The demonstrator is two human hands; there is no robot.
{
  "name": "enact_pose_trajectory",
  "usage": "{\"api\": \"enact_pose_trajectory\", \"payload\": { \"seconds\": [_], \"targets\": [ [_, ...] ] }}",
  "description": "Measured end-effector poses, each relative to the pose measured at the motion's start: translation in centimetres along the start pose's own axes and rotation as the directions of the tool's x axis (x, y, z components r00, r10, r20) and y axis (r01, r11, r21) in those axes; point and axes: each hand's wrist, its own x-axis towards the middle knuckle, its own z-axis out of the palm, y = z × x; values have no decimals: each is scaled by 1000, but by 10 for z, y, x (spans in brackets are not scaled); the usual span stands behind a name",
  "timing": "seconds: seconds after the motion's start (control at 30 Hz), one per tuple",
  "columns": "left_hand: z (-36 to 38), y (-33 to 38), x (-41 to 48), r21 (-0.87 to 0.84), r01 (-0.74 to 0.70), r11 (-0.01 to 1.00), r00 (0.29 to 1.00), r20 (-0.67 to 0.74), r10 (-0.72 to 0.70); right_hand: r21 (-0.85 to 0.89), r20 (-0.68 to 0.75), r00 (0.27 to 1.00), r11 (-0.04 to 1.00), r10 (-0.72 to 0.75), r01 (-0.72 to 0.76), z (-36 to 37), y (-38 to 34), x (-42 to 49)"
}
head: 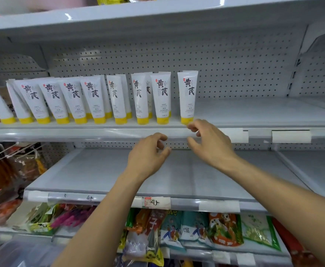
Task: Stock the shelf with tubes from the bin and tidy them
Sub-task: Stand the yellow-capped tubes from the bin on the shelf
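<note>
Both hands hold nothing and are apart, with a clear gap between them.

Left hand (148, 153): fingers loosely curled, hanging in front of the shelf (80, 132), just below its front edge.

Right hand (210, 143): fingers half-curled, tips raised to the front edge right beside the yellow cap of the end tube (187, 95). Cannot tell whether a fingertip touches the cap.

Tubes (92, 99): they stand cap-down in a row along the front edge, from the left end to about mid-shelf, with a second rank close behind. Those at the left end lean left; the middle ones are nearer upright. The end tube stands alone, a gap between it and its neighbour. Bin: none I can make out in this view.

Further out: a pegboard back panel (225, 60), a lower shelf (100, 170) under the hands, and snack packets (196, 228) below that.

Judgement, stage: placing looks done for this tube; tidying is next.

Risks:
- The tubes stand on small caps close to the front edge, so a careless brush from the right fingertips could tip the end tube forward off the shelf.
- The leaning left group is packed tight. Straightening one could push its neighbours over in a chain.
- Closing the gap by sliding the end tube may knock it into the next one.
</note>
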Motion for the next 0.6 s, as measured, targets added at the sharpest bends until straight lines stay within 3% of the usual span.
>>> {"api": "enact_pose_trajectory", "payload": {
  "seconds": [0.23,0.43,0.6],
  "targets": [
    [8,-34,-48,95,69,993,997,18,-71,-115,231,959,974,-166,196,42,-10,-31],
    [7,-105,-97,167,219,961,969,77,-234,-76,419,878,955,-230,286,108,-48,-43],
    [-7,-203,-138,220,357,908,904,164,-395,41,543,782,940,-306,340,188,-110,-42]
  ]
}}
